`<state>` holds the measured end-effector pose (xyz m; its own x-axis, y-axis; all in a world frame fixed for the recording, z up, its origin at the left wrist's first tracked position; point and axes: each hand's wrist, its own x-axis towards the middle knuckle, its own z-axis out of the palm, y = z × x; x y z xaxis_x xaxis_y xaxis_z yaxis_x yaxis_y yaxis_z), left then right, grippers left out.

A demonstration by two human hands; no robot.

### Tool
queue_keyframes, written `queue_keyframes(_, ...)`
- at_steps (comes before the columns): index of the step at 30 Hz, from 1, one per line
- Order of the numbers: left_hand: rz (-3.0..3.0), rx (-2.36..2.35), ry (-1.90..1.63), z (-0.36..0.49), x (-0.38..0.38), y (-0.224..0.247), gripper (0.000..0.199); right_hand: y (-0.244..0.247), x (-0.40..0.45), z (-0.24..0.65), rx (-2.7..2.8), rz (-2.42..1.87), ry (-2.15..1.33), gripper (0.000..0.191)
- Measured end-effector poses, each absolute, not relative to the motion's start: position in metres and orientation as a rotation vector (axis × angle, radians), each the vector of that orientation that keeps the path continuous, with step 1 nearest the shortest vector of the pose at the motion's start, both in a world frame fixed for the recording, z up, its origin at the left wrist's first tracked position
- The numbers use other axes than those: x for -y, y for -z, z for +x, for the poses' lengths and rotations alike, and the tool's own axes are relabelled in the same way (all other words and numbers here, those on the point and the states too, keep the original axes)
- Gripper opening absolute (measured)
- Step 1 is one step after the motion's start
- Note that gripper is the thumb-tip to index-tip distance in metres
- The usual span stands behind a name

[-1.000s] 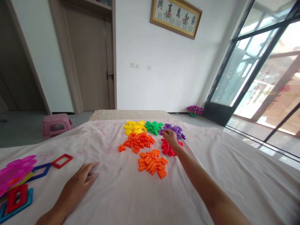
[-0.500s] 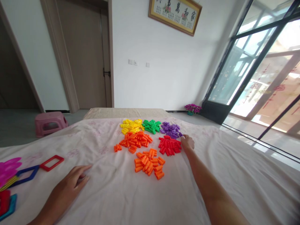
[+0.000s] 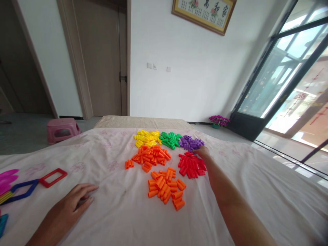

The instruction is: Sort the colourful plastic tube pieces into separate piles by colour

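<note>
My right hand [image 3: 202, 151] reaches out to the near right edge of the purple pile [image 3: 190, 142], just above the red pile [image 3: 191, 165]; its fingertips are too small and hidden to read. My left hand [image 3: 74, 201] rests on the cloth at the left, fingers spread and holding nothing. Beside the purple pieces lies a green pile [image 3: 170, 139], then a yellow pile [image 3: 147, 138]. An orange pile [image 3: 151, 154] sits below the yellow one, and a second orange pile [image 3: 165, 184] lies nearer to me.
A red frame [image 3: 53, 177], a blue frame [image 3: 24, 192] and pink pieces [image 3: 7, 180] lie at the far left of the cloth [image 3: 112, 212]. Beyond the cloth stand a pink stool [image 3: 63, 130] and purple flowers [image 3: 219, 120].
My right hand has moved from the outer right side of the purple pile in against its near edge. The view has shifted slightly. My left hand stays on the cloth.
</note>
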<state>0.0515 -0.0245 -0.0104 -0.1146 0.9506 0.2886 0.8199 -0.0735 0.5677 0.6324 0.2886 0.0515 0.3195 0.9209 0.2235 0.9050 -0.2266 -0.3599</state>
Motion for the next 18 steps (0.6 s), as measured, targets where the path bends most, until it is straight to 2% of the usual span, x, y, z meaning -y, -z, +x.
queue_keyframes(3, 1.927, -1.996, -0.968, 0.052, 0.025, 0.010, 0.032, -0.053, -0.298, 0.618, 1.662, -2.237, -0.096, 0.034)
queue_keyframes(5, 1.925, -2.000, -0.977, 0.053, 0.026, 0.009, 0.031, -0.057, -0.300, 0.605, 1.678, -2.266, -0.081, 0.043)
queue_keyframes(8, 1.921, -1.998, -0.984, 0.055, 0.028, 0.008, 0.031, -0.068, -0.293, 0.579, 1.744, -2.288, 0.166, 0.050)
queue_keyframes(11, 1.908, -1.989, -0.975, 0.056, 0.029, 0.008, 0.032, -0.074, -0.282, 0.542, 2.021, -2.060, 0.460, 0.043)
queue_keyframes(15, 1.886, -1.977, -0.965, 0.057, 0.028, 0.008, 0.033, -0.071, -0.281, 0.486, 2.482, -1.638, 0.401, 0.052)
queue_keyframes(18, 1.881, -1.977, -0.943, 0.056, 0.028, 0.008, 0.032, -0.063, -0.295, 0.454, 2.634, -1.575, 0.357, 0.057)
